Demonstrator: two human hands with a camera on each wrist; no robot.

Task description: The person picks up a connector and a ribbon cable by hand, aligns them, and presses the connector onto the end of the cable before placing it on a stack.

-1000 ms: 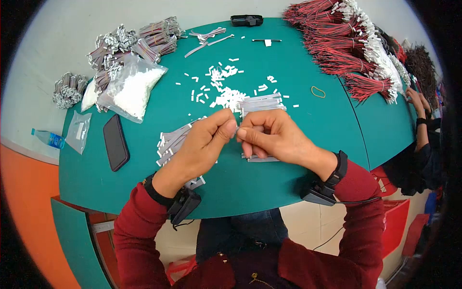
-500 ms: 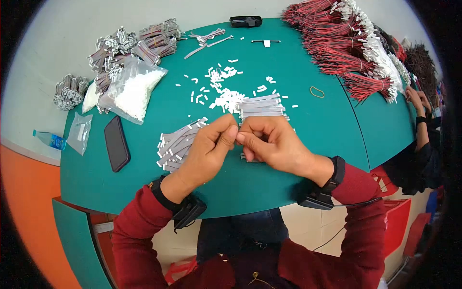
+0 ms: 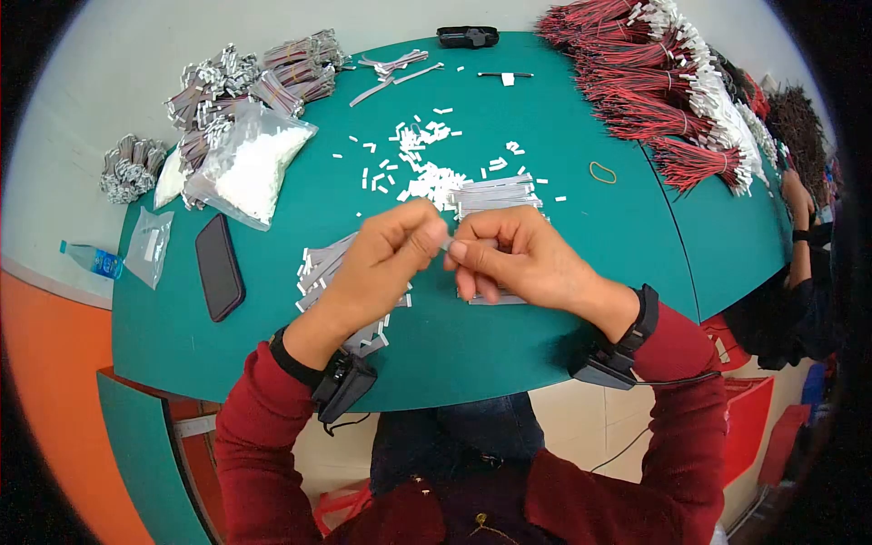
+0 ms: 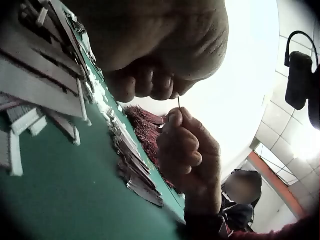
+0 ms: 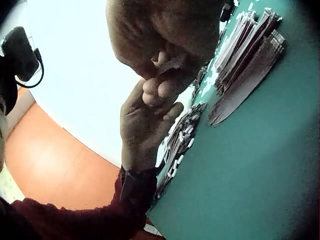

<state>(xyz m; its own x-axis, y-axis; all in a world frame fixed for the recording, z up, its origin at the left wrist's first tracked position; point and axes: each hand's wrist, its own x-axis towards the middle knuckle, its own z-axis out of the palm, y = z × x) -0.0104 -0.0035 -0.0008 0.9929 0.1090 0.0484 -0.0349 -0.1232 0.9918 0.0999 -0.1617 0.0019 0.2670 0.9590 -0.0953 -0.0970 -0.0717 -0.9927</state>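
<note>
My left hand (image 3: 386,263) and right hand (image 3: 527,259) meet over the table, thumb tips close together. Between them a small stretch of a grey ribbon cable (image 3: 446,242) shows, pinched from both sides by thumb and curled index finger. In the left wrist view it is a thin dark line (image 4: 178,101) between the hands. The right wrist view shows its flat grey strip (image 5: 172,65) inside the right hand; most of it is hidden by fingers. Beneath the left hand lies a loose heap of grey ribbon cables (image 3: 318,268) with white ends. A neater stack of ribbon cables (image 3: 498,193) lies behind the right hand.
Small white connectors (image 3: 436,184) are scattered beyond the hands. At left are a phone (image 3: 220,268), a clear bag (image 3: 259,168) of white pieces and bundled cables (image 3: 218,77). Red-black wire bundles (image 3: 645,86) pile at back right, near another person's hand (image 3: 797,193).
The thumbs came together half a second ago and are now slightly apart again, with the grey strip showing between them. The other person's hand at far right has shifted a little.
</note>
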